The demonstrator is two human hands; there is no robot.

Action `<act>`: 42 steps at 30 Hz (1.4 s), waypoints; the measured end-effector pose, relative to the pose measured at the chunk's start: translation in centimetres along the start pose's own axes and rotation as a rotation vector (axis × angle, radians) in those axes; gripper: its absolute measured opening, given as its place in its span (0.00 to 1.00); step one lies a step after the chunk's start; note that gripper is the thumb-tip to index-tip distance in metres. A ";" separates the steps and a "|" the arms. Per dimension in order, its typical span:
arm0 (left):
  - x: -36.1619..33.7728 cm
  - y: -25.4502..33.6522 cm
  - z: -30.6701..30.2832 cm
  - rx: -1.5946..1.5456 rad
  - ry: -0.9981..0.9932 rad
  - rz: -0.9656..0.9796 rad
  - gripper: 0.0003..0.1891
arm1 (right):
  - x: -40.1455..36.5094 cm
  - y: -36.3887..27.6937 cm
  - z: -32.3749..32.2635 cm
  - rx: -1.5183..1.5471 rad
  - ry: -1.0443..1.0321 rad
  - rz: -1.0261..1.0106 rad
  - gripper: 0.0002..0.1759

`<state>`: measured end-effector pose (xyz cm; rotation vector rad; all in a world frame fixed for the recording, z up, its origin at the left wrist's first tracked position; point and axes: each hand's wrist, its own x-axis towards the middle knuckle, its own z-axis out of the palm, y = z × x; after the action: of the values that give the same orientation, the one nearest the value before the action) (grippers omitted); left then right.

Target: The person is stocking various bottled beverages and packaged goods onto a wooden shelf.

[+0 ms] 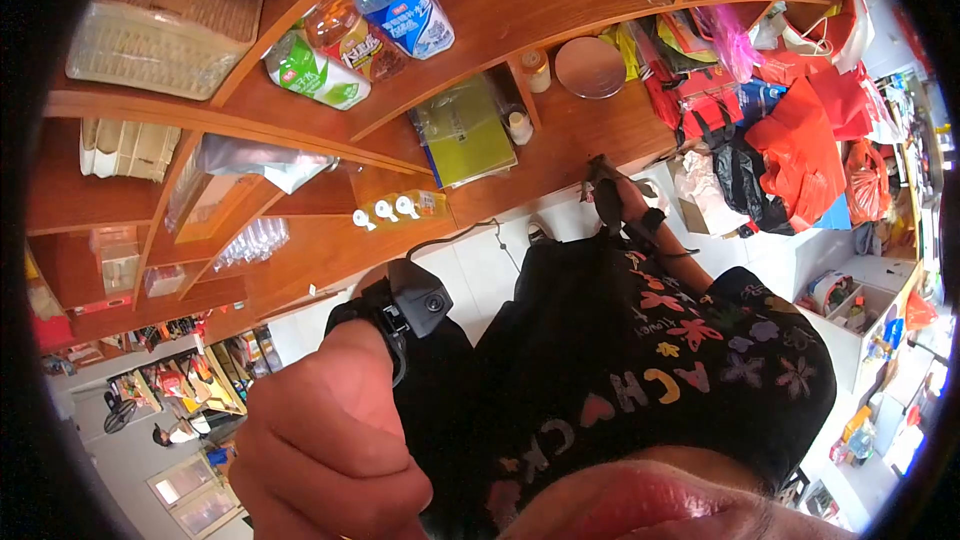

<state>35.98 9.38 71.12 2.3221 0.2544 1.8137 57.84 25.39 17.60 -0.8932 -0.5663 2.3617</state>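
My left hand (325, 440) is raised close to the camera at the lower left, curled into a fist. Its inner side is hidden, so what it holds, if anything, does not show. A black strap with a small black camera (425, 305) is around that wrist. My right hand (622, 198) hangs low beside the wooden shelf's front edge, with a dark band (652, 220) at the wrist. Something dark appears at its fingers, but the fingers are too small and shaded to read. Nearest to it on the shelf is a yellow-green book (470, 135).
Wooden shelving (560, 145) curves across the top and left, holding several labelled drink bottles (402, 8) and a round pinkish lid (590, 68). Red bags (805, 155) and a black bag (735, 165) crowd the right. A cable (455, 238) hangs off the shelf. A person (185, 430) is far left.
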 end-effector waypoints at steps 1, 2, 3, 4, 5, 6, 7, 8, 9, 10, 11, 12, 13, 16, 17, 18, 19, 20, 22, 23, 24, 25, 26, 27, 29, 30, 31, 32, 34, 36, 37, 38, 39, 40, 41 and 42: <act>-0.1 -0.1 0.0 0.012 -0.008 0.004 0.36 | -0.3 -0.2 0.1 -0.018 0.027 0.012 0.18; -0.2 -0.1 0.0 0.025 -0.016 0.008 0.35 | -0.5 -0.6 0.1 -0.036 0.053 0.026 0.18; -0.3 -0.1 0.1 0.041 -0.021 0.011 0.35 | -0.7 -0.9 0.2 -0.057 0.079 0.042 0.18; -0.3 -0.1 0.1 0.062 -0.028 -0.005 0.33 | -0.8 -0.9 -0.4 -0.127 0.065 0.035 0.18; -0.3 0.0 0.1 0.084 -0.034 -0.022 0.31 | -0.9 -1.0 -1.1 -0.198 0.051 0.029 0.19; -0.3 0.0 0.1 0.105 -0.039 -0.040 0.29 | -1.0 -0.9 -1.7 -0.269 0.039 0.023 0.19; -0.2 -0.2 0.4 0.101 -0.014 0.007 0.29 | -1.2 -0.9 -1.4 -0.143 0.002 0.036 0.19; 0.0 -0.7 0.7 0.096 0.011 0.055 0.29 | -1.3 -0.8 -1.0 -0.016 -0.033 0.047 0.18; 0.1 -1.0 0.9 0.091 0.037 0.104 0.28 | -1.4 -0.8 -0.7 0.110 -0.069 0.056 0.18; 0.1 -1.2 0.9 0.097 0.016 0.110 0.30 | -1.8 -1.1 0.2 0.119 -0.087 -0.001 0.18; 0.0 -1.2 0.8 0.106 -0.005 0.115 0.32 | -2.4 -1.5 1.4 0.128 -0.107 -0.056 0.18; -0.1 -1.2 0.6 0.117 -0.028 0.121 0.34 | -2.7 -1.8 2.3 0.136 -0.129 -0.110 0.18; -0.2 -0.6 0.3 0.123 -0.079 0.016 0.35 | -2.3 -1.5 1.9 0.069 -0.109 -0.110 0.18; -1.1 0.6 -0.6 0.156 -0.127 -0.292 0.31 | -1.7 -1.3 0.6 -0.066 -0.021 -0.083 0.19; -2.2 -0.3 -0.8 0.187 -0.072 -0.392 0.25 | -1.9 -1.5 0.4 -0.070 0.021 -0.051 0.20; -3.5 -1.5 -1.0 0.222 -0.019 -0.491 0.20 | -1.9 -1.6 0.4 -0.044 0.037 -0.034 0.20; -4.9 -3.0 -1.4 0.260 0.034 -0.589 0.14 | -2.1 -1.7 0.4 -0.018 0.054 -0.016 0.19; -6.0 -4.7 -1.9 0.298 0.084 -0.684 0.09 | -2.2 -1.7 0.4 0.039 0.050 -0.017 0.19; -7.1 -8.5 -2.8 0.521 0.034 -0.842 0.13 | -2.2 -1.5 0.3 0.092 0.118 0.017 0.16; -7.3 -11.2 -3.3 0.707 -0.068 -0.896 0.20 | -1.8 -1.6 0.1 0.083 0.188 0.049 0.14; -7.6 -13.6 -3.7 0.893 -0.169 -0.945 0.28 | -1.6 -1.8 -0.2 0.072 0.260 0.081 0.13; -8.7 -15.5 -4.4 1.033 -0.133 -0.910 0.32 | -1.5 -1.8 -1.4 0.071 0.240 0.133 0.13; -10.2 -17.1 -5.6 1.173 -0.096 -0.869 0.36 | -1.0 -1.3 -2.5 -0.079 0.227 -0.005 0.14; -11.4 -18.7 -6.7 1.311 -0.059 -0.825 0.41 | -0.3 -0.3 -3.5 -0.226 0.213 -0.142 0.15; -13.5 -21.6 -8.6 1.558 -0.036 -0.715 0.47 | -0.6 -0.3 -2.8 -0.213 0.224 -0.162 0.17; -13.9 -22.5 -9.0 1.680 -0.020 -0.659 0.50 | -1.9 -1.7 -0.9 -0.057 0.248 -0.044 0.18; -13.8 -22.9 -8.7 1.784 -0.029 -0.695 0.56 | -2.8 -2.4 0.1 0.096 0.270 0.076 0.19; -13.7 -23.4 -8.4 1.836 -0.047 -0.702 0.56 | -3.0 -2.4 0.1 0.088 0.270 0.070 0.20; -13.6 -24.4 -8.0 1.936 -0.081 -0.717 0.57 | -3.4 -2.6 -0.3 0.071 0.272 0.057 0.20; -13.3 -25.0 -7.7 1.983 -0.065 -0.741 0.55 | -3.6 -2.5 -0.8 0.091 0.278 0.049 0.19; -13.1 -25.1 -7.6 2.005 -0.058 -0.753 0.55 | -3.7 -2.4 -1.0 0.113 0.278 0.047 0.18; -13.0 -25.2 -7.5 2.003 -0.052 -0.794 0.53 | -3.7 -2.4 -1.2 0.137 0.276 0.044 0.17; -12.8 -25.2 -7.5 2.000 -0.049 -0.835 0.51 | -3.6 -2.3 -1.3 0.161 0.276 0.043 0.16; -12.8 -25.2 -7.4 1.996 -0.046 -0.877 0.49 | -3.6 -2.4 -1.5 0.178 0.274 0.041 0.15; -12.8 -25.2 -7.4 1.989 -0.040 -0.864 0.48 | -3.5 -2.3 -1.7 0.190 0.273 0.033 0.15; -13.0 -25.2 -7.4 1.982 -0.034 -0.851 0.46 | -3.4 -2.3 -1.8 0.193 0.269 0.017 0.14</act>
<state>25.16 30.89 54.43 1.7852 3.4014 0.7454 62.04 25.34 19.26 -1.1037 -0.2209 2.2156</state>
